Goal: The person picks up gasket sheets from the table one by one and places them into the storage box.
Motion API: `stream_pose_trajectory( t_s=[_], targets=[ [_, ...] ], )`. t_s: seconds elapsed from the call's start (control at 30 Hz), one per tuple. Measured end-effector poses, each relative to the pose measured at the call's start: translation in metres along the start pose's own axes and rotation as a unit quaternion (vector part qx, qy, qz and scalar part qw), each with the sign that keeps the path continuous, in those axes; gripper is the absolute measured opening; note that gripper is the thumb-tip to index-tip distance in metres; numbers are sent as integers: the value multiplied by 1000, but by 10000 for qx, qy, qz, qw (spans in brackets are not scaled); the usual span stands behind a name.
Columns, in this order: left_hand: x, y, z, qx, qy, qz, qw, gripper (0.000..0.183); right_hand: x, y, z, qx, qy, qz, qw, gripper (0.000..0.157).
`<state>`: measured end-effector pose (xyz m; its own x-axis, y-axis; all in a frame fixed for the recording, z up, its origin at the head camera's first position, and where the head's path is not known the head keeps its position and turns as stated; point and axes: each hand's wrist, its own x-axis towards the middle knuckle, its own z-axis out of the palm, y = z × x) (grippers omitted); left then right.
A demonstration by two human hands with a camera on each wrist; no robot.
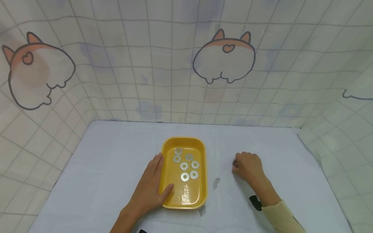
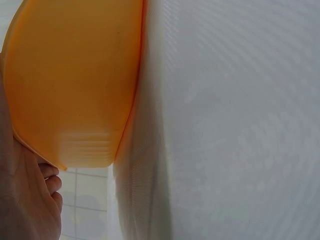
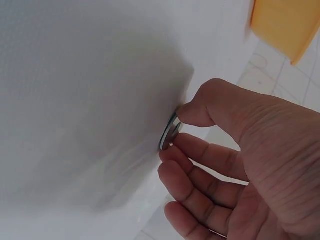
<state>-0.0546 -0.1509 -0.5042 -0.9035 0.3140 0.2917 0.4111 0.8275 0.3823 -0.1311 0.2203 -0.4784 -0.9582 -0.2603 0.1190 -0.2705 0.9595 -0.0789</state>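
A yellow tray [image 1: 197,191] stands on the white-covered table, with several flat silver washers [image 1: 185,176] lying loose inside it. Along the tray's left side rests my left hand [image 1: 148,191], its fingers straight against the rim and its thumb reaching over the edge. In the left wrist view, part of that hand [image 2: 25,200] shows beside the tray's outer wall [image 2: 75,75]. Right of the tray, my right hand [image 1: 250,166] is low over the table. The right wrist view shows it pinching a washer [image 3: 171,132] between thumb and fingers, close to the cloth.
Two grey patches [image 1: 216,183] mark the cloth [image 1: 116,155] near the tray's right side. Behind the table hangs a gridded curtain [image 1: 163,97] with cartoon animal prints, which also borders the left and right sides.
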Motion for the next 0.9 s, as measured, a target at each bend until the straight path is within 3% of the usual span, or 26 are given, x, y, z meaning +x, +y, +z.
stream_pose_trajectory(
  t_s=[0.2,0.33,0.6,0.9],
  targets=[
    [0,-3,-2,-41,0,-93,9999,96,4,-7,3,-81,-33,220,9997,15],
    [0,-3,-1,-79,6,-68,9999,96,2,-7,2,150,-83,452,9988,8],
    [0,-1,0,-65,79,7,9999,96,-3,0,5,756,-205,808,9936,18],
    [1,0,-2,26,-6,-3,10000,98,-7,4,7,1025,-361,964,9894,23]
  ],
)
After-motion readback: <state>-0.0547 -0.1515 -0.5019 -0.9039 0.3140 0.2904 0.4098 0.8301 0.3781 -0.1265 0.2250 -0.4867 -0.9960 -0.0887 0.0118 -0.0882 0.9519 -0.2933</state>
